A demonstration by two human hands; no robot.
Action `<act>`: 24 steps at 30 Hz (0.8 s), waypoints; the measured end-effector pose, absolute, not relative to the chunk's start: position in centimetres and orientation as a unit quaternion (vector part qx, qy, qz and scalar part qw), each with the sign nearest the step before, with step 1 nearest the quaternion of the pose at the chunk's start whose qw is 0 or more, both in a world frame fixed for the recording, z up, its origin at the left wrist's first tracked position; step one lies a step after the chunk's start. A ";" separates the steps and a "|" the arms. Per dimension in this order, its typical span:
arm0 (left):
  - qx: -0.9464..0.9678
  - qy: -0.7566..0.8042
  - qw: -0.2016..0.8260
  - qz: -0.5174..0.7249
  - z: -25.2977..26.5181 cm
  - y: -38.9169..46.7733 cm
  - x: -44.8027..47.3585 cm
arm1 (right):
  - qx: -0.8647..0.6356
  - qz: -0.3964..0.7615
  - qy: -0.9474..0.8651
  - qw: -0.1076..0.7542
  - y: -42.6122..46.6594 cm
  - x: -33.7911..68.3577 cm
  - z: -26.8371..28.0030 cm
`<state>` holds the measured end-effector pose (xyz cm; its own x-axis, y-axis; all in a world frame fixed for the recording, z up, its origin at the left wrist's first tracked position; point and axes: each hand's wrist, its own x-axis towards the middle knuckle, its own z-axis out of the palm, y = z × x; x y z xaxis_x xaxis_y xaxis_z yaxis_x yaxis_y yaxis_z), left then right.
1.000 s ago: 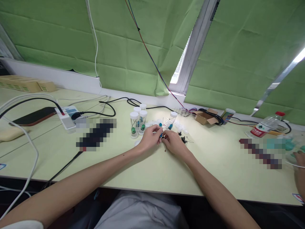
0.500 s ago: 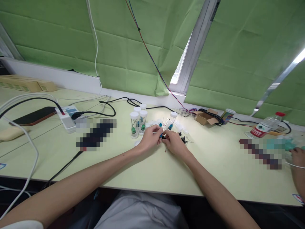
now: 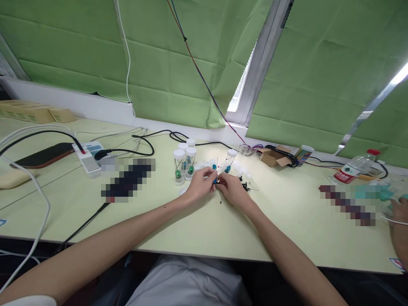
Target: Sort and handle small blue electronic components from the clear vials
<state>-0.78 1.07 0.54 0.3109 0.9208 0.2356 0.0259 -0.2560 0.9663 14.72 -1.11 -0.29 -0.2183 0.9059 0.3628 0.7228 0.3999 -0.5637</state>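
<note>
In the middle of the table, my left hand is closed, its fingertips pinching a small blue part. My right hand meets it from the right, fingers closed at a tiny black piece pressed against the blue part. A thin wire with a dark bead hangs below the fingertips. Just beyond, another blue part with thin wires lies near a white-capped clear tube. Small black parts lie right of my right hand. Fingers hide much of what I hold.
Several white-capped clear tubes with green and blue parts stand left of my hands. A power strip and cables lie further left. An open cardboard box, a can and a bottle stand right. Another person's hand shows at the right edge.
Both hands stay together with almost no movement; my right fingertips have closed in slightly over the black piece. The other person's hand at the right edge has shifted a little.
</note>
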 end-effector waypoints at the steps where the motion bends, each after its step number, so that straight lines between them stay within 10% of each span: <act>1: 0.645 0.368 0.488 0.459 0.6 1.1 -0.8 | -0.528 0.139 -0.769 0.332 -1.1 14.7 -0.3; 24: 0.615 0.397 0.479 0.484 1.1 0.8 -0.8 | -0.579 -0.063 -0.628 0.516 -0.7 16.7 1.2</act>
